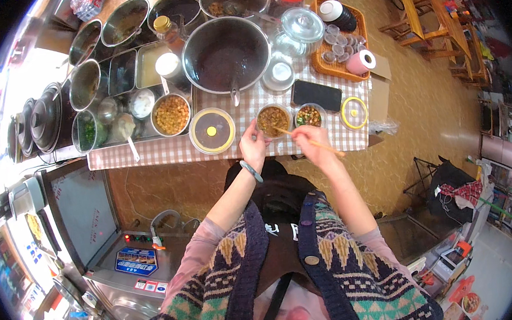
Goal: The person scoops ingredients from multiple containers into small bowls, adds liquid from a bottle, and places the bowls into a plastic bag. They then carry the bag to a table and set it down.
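My left hand (253, 141) grips the near left side of a small clear bowl (273, 120) of chunky brown sauce, which rests on the checked tablecloth. In my right hand (312, 138) is a pair of wooden chopsticks (326, 148), their tips down in that sauce. Just right of it stands a second clear bowl (310, 116) with diced brown food and chopped greens. Farther right lies a clear lid with a yellow rim (354, 113). To the left sits a round tub under a yellow-rimmed lid (212, 131).
A large steel pan (226, 54) stands behind the bowls, beside a glass jar (302, 26). A black phone (316, 95) lies near a wicker basket (321, 67) of cups. Leftward are a pot of diced yellow food (171, 115), a greens container (85, 132) and several pots.
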The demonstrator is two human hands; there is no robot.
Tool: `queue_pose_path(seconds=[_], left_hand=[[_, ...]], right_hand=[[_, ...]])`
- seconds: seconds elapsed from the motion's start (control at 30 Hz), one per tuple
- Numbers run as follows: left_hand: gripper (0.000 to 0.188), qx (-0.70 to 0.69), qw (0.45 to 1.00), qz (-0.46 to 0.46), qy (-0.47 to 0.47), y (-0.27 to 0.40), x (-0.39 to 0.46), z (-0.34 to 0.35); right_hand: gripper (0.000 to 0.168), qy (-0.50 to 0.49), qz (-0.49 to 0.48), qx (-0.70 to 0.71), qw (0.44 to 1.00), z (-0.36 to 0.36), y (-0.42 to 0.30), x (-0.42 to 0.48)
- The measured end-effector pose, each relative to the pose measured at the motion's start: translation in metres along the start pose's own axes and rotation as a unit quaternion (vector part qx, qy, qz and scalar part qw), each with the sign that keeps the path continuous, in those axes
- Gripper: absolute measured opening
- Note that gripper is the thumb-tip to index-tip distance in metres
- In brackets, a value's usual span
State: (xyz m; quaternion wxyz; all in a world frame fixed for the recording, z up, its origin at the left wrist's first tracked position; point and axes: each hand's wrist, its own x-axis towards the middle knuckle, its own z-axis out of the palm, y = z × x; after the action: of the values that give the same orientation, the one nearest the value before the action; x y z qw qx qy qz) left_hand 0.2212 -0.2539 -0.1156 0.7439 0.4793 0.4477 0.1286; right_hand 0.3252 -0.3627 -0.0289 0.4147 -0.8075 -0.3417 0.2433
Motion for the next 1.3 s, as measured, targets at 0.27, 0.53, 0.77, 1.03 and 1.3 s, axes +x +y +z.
queue_pose_path(seconds=[0.27,0.53,0.77,1.03,1.3], left_hand=[[0.042,-0.025,1.000,0.010,0.010,-0.003,-0.002,0.000],[0.042,0.001,1.000,0.013,0.020,-0.006,0.000,-0.001],[0.038,0.007,0.997,-0.006,0.081,0.003,-0.010,0.003],[0.023,-0.051,0.987,-0.121,-0.096,-0.028,-0.021,0.059],[0.012,-0.098,0.985,-0.118,-0.077,-0.032,-0.005,0.081]], right_hand=[[0.014,0.011,0.055,0.019,0.998,0.008,0.009,-0.005],[0.014,0.020,0.034,0.050,0.998,0.013,0.005,0.003],[0.013,0.084,0.071,0.144,0.983,-0.018,0.009,-0.019],[0.015,0.110,0.071,0.026,0.991,-0.047,0.051,-0.027],[0.015,0.124,0.070,0.017,0.990,-0.047,0.054,-0.031]])
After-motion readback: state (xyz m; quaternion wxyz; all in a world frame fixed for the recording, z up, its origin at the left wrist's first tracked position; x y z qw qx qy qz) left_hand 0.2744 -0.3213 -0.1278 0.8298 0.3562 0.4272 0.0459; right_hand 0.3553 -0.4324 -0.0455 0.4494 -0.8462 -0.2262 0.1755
